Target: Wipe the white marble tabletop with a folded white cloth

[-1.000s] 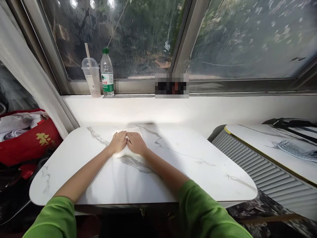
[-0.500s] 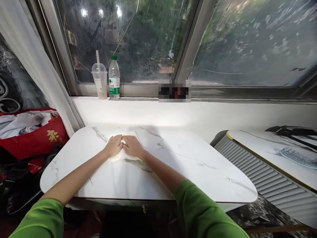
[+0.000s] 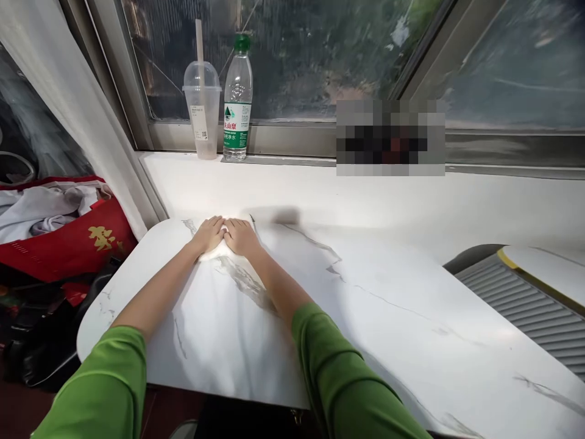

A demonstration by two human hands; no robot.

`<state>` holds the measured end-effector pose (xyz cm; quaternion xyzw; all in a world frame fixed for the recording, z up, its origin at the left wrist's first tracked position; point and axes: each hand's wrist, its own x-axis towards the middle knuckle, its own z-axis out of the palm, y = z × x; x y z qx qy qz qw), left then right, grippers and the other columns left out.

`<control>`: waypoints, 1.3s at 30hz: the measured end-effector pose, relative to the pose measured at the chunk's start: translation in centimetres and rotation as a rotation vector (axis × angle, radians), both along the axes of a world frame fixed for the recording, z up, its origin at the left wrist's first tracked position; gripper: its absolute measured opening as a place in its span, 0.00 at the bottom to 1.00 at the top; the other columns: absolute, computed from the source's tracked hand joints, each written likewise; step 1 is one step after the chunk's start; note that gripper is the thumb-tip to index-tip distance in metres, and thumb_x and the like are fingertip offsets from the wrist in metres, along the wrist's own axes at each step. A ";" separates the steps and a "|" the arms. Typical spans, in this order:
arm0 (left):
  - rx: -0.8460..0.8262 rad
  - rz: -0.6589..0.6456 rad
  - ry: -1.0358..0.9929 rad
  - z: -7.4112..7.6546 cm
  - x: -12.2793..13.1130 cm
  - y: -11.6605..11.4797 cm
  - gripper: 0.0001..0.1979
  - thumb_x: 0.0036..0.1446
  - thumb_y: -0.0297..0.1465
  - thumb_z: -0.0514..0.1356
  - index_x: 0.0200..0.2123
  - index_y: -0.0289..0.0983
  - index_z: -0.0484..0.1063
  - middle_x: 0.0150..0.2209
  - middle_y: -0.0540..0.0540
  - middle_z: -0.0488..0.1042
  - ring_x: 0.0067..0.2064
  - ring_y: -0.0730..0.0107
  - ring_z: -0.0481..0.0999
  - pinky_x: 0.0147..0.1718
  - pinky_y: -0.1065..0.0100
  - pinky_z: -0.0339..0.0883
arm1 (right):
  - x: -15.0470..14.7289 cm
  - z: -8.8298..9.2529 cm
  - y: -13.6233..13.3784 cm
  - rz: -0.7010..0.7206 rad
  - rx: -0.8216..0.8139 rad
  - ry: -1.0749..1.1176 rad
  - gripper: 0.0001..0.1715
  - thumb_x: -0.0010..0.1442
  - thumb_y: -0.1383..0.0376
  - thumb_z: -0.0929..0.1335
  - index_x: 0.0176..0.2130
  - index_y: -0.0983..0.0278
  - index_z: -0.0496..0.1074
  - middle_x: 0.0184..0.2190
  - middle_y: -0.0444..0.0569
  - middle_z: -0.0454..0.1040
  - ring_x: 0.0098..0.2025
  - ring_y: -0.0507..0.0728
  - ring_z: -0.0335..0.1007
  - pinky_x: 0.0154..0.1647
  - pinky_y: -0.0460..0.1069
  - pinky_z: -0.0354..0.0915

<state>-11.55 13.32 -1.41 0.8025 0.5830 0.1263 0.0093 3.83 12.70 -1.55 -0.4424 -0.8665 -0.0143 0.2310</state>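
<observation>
Head view: the camera sat closer to the wall [image 3: 297, 189] than half a second before, so the cup and bottle showed larger.
Left hand [image 3: 208, 235]: palm down on the cloth, fingers straight and side by side, pressed flat rather than pinching.
Right hand [image 3: 241, 236]: palm down on the same cloth, likewise flat, its thumb side just beside the left hand.
Cloth [image 3: 214, 253]: white, under both hands at the table's back edge, left of the middle; earlier it had lain farther from that edge.
Table [image 3: 196, 347]: white with grey veins, set against the wall; its right end, seen whole earlier, now ran out of view.
Sleeves [image 3: 338, 366]: green, both forearms bare and reaching forward over the table.
Cup [image 3: 208, 122]: clear, with a straw, upright on the sill, unmoved.
Bottle [image 3: 237, 91]: green-capped, upright just right of the cup, likewise unmoved.
Bag [image 3: 86, 250]: red, with pale fabric inside, left of the table.
Second table [image 3: 557, 274]: ribbed side, at far right, less of it in view than before.
</observation>
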 end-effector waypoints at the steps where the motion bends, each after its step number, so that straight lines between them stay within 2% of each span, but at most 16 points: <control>1: -0.006 0.003 0.004 0.1 -0.1 0.4 0.25 0.67 0.32 0.44 0.64 0.32 0.60 0.69 0.37 0.59 0.70 0.57 0.55 0.68 0.52 0.48 | -0.2 0.1 0.4 -0.003 -0.006 0.003 0.23 0.66 0.69 0.59 0.57 0.71 0.67 0.55 0.60 0.73 0.58 0.63 0.65 0.62 0.56 0.53; 4: -0.031 0.015 0.014 0.5 -0.1 0.3 0.25 0.68 0.32 0.42 0.65 0.31 0.59 0.69 0.37 0.57 0.71 0.57 0.54 0.69 0.53 0.46 | -0.3 0.3 0.5 0.002 -0.024 0.002 0.23 0.66 0.69 0.58 0.57 0.72 0.67 0.56 0.60 0.72 0.59 0.63 0.64 0.63 0.56 0.52; 8: -0.040 0.028 0.027 0.6 -0.2 -2.3 0.26 0.69 0.32 0.42 0.66 0.30 0.57 0.70 0.37 0.56 0.71 0.56 0.53 0.69 0.52 0.45 | -0.4 0.1 -1.3 0.029 -0.040 0.007 0.25 0.66 0.69 0.57 0.58 0.74 0.67 0.59 0.62 0.70 0.62 0.64 0.61 0.64 0.56 0.51; 12: -0.041 0.011 0.053 0.7 -2.7 -7.4 0.26 0.69 0.33 0.42 0.66 0.31 0.57 0.70 0.37 0.55 0.72 0.57 0.52 0.69 0.52 0.44 | -2.5 -0.1 -5.8 0.066 -0.036 -0.001 0.25 0.65 0.68 0.58 0.58 0.76 0.67 0.60 0.66 0.69 0.62 0.67 0.61 0.64 0.59 0.51; 16: -0.064 0.028 0.058 1.4 -7.4 -14.3 0.28 0.67 0.33 0.42 0.66 0.29 0.57 0.70 0.36 0.56 0.71 0.57 0.53 0.70 0.52 0.44 | -6.6 0.4 -12.2 0.119 -0.034 -0.005 0.29 0.65 0.64 0.59 0.59 0.80 0.65 0.62 0.72 0.65 0.63 0.72 0.59 0.64 0.64 0.50; 19: -0.074 0.055 0.039 2.1 -10.6 -19.0 0.27 0.65 0.34 0.44 0.65 0.31 0.60 0.68 0.37 0.60 0.70 0.57 0.55 0.69 0.52 0.48 | -9.6 1.2 -16.6 0.180 -0.085 -0.009 0.32 0.65 0.63 0.59 0.61 0.83 0.62 0.63 0.75 0.62 0.65 0.74 0.56 0.65 0.67 0.47; 21: -0.076 0.095 0.025 2.3 -12.2 -21.1 0.27 0.64 0.33 0.45 0.64 0.32 0.60 0.68 0.39 0.60 0.70 0.57 0.56 0.69 0.53 0.50 | -11.2 1.7 -18.4 0.226 -0.115 -0.020 0.33 0.65 0.63 0.60 0.62 0.84 0.61 0.64 0.76 0.61 0.65 0.75 0.56 0.65 0.67 0.46; 23: -0.083 0.142 0.012 2.4 -13.2 -22.1 0.27 0.64 0.32 0.43 0.65 0.33 0.60 0.68 0.40 0.60 0.70 0.59 0.56 0.69 0.54 0.50 | -12.2 2.0 -19.2 0.247 -0.123 -0.032 0.33 0.65 0.62 0.60 0.61 0.84 0.61 0.63 0.75 0.62 0.65 0.76 0.56 0.65 0.68 0.46; 25: -0.080 0.167 0.005 2.3 -13.7 -22.0 0.27 0.66 0.31 0.40 0.65 0.34 0.59 0.68 0.41 0.60 0.70 0.62 0.56 0.69 0.55 0.49 | -13.0 2.1 -18.8 0.246 -0.115 -0.029 0.32 0.65 0.62 0.60 0.61 0.83 0.62 0.63 0.75 0.62 0.64 0.77 0.57 0.64 0.68 0.47; 28: -0.073 0.151 0.030 2.1 -14.2 -19.7 0.26 0.67 0.31 0.39 0.64 0.33 0.61 0.69 0.40 0.59 0.70 0.62 0.55 0.70 0.55 0.47 | -13.7 2.1 -16.5 0.242 -0.104 -0.004 0.30 0.65 0.62 0.60 0.59 0.80 0.65 0.62 0.73 0.64 0.62 0.75 0.58 0.63 0.66 0.49; 32: -0.099 0.129 0.077 2.4 -14.1 -13.6 0.26 0.67 0.29 0.40 0.63 0.30 0.62 0.69 0.38 0.58 0.71 0.60 0.53 0.70 0.56 0.44 | -14.2 2.0 -11.2 0.196 -0.130 0.016 0.26 0.65 0.64 0.60 0.57 0.77 0.67 0.57 0.68 0.69 0.58 0.71 0.61 0.62 0.63 0.52; 36: -0.137 0.106 0.034 2.9 -12.8 -6.5 0.27 0.67 0.29 0.39 0.64 0.26 0.60 0.68 0.37 0.59 0.70 0.62 0.54 0.70 0.60 0.43 | -14.1 1.7 -5.5 0.069 -0.137 0.038 0.26 0.65 0.66 0.59 0.58 0.77 0.66 0.55 0.67 0.70 0.58 0.69 0.61 0.61 0.62 0.53; 39: -0.161 0.105 -0.022 3.1 -11.7 -2.7 0.28 0.68 0.32 0.39 0.66 0.28 0.57 0.69 0.39 0.58 0.70 0.64 0.55 0.69 0.62 0.46 | -13.7 1.5 -2.8 -0.041 -0.138 0.051 0.26 0.66 0.65 0.59 0.58 0.77 0.66 0.55 0.67 0.71 0.58 0.68 0.62 0.61 0.61 0.53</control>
